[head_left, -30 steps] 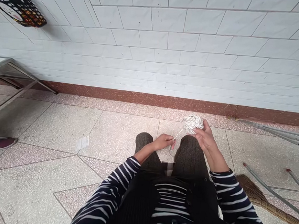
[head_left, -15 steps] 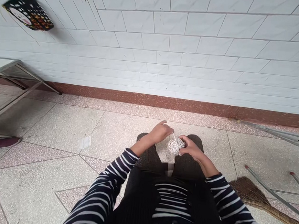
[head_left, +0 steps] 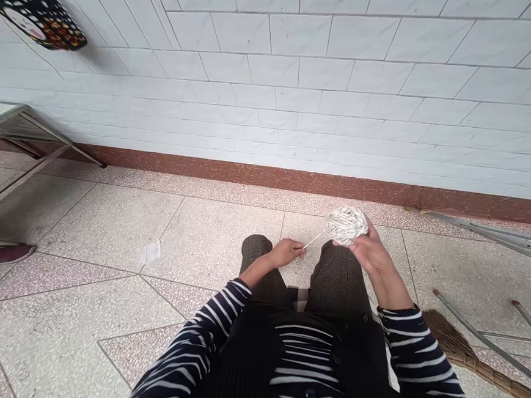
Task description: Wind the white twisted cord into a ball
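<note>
A ball of white yarn (head_left: 347, 225) is in my right hand (head_left: 374, 250), raised beyond my right knee with the fingers wrapped round its right side. From the ball a taut strand (head_left: 315, 239) runs down and left to my left hand (head_left: 287, 252). There the fingertips pinch the strand, above the gap between my knees. Part of my right hand is hidden behind the ball. My legs in dark trousers (head_left: 340, 272) lie beneath both hands.
A metal-framed table (head_left: 42, 166) stands on the left, with a person's dark red shoe (head_left: 6, 256) below it. White paper (head_left: 151, 252) lies on the floor. A broom (head_left: 452, 339) and metal legs (head_left: 471, 322) are at right. A polka-dot bag (head_left: 43, 19) hangs on the tiled wall.
My right hand has lifted the yarn ball forward and right, away from my lap. My left hand has dropped slightly, and the strand between them is now longer.
</note>
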`<state>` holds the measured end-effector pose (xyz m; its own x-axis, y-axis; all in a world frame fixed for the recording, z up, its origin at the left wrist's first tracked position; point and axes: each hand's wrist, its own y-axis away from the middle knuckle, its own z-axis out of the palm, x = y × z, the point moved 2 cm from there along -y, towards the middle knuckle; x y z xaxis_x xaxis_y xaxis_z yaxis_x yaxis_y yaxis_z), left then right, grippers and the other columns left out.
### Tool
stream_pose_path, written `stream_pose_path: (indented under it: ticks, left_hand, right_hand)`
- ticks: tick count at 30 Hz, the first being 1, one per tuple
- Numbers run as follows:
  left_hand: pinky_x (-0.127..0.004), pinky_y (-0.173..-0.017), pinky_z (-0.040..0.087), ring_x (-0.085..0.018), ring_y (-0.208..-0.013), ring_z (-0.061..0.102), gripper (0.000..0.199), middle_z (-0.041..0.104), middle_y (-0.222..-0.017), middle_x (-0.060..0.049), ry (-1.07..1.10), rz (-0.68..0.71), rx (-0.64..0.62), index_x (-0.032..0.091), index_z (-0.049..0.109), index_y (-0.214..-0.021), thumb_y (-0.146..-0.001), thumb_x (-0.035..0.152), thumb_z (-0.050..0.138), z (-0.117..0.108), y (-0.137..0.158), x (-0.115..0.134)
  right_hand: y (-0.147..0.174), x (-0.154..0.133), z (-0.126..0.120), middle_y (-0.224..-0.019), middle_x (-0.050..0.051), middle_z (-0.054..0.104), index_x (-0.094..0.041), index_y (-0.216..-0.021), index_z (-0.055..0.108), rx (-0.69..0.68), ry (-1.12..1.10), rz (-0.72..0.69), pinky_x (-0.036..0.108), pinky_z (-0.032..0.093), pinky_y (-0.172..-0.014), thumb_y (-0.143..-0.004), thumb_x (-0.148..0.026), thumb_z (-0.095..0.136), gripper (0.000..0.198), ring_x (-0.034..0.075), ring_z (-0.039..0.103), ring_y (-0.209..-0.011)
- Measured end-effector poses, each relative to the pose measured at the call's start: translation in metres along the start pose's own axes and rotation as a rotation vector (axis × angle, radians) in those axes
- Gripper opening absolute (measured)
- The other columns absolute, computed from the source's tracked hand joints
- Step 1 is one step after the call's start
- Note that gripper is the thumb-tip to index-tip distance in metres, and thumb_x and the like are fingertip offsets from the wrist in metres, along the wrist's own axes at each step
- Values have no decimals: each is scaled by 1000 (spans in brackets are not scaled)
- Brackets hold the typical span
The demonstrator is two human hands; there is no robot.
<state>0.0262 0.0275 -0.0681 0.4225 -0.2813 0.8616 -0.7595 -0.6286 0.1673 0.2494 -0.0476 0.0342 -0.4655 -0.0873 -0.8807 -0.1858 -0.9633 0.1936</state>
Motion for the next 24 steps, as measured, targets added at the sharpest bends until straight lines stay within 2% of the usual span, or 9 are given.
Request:
stream_pose_path:
  ticks: [2,6,7,9,12,15,19,22,24]
  left_hand:
    - [-21,-65,40,-13,-65,55,30,63,-67,2,-14,-24,-13,16,67,-69,-89,29,50,-5,9,2]
    - [-23,-69,42,-14,-67,57,35,65,-69,1,-43,71,15,17,68,-72,-94,35,48,-20,20,32]
    - [-25,-74,43,-15,-68,58,34,66,-70,0,-87,123,21,17,68,-74,-95,35,48,-24,20,43]
    - [-31,-91,43,-16,-68,58,27,67,-70,-1,-254,227,44,19,69,-77,-94,30,51,-30,15,62]
    - [-42,-111,30,-16,-68,59,25,64,-65,-1,-586,319,65,19,67,-74,-93,20,51,-38,4,74]
    - [-43,-115,24,-16,-78,63,27,66,-72,-2,-734,356,43,18,68,-78,-96,20,49,-42,-4,67]
    - [-39,-112,29,-17,-95,64,19,72,-97,-4,-569,333,91,19,69,-101,-98,24,52,-38,-7,44]
    - [-31,-97,41,-17,-92,64,20,74,-100,-4,-378,246,143,18,70,-104,-97,27,54,-29,-10,29]
    - [-28,-87,44,-18,-90,63,21,74,-99,-4,-296,227,156,19,71,-104,-97,30,54,-24,-14,24]
  right_hand:
    - [-9,-11,-6,-123,2,59,-33,-119,57,99,166,-61,45,61,-73,-57,-21,81,68,27,61,-103]
    - [-26,-1,-10,-125,10,52,-26,-124,54,331,819,-181,48,56,-82,-55,-33,84,75,34,53,-113]
    - [-29,9,-8,-125,11,49,-24,-124,54,335,952,-172,48,54,-84,-55,-34,83,76,35,52,-112]
    - [-31,36,-1,-126,12,46,-23,-125,53,225,1060,-53,47,51,-84,-57,-33,81,74,34,53,-108]
    - [-26,71,8,-125,10,47,-23,-122,56,-44,961,182,37,51,-76,-54,-23,78,71,29,54,-103]
    - [-16,81,8,-115,9,57,-21,-119,60,-213,817,333,30,51,-63,-56,-23,74,65,24,59,-90]
    - [-4,76,-3,-100,5,66,-19,-127,57,-320,629,440,29,51,-62,-60,-25,68,69,21,62,-82]
    - [2,76,-9,-97,3,69,-21,-124,60,-322,411,458,28,50,-66,-58,-22,70,66,20,62,-84]
    - [5,78,-9,-98,2,70,-23,-121,63,-303,302,445,28,49,-67,-58,-20,72,64,20,62,-85]
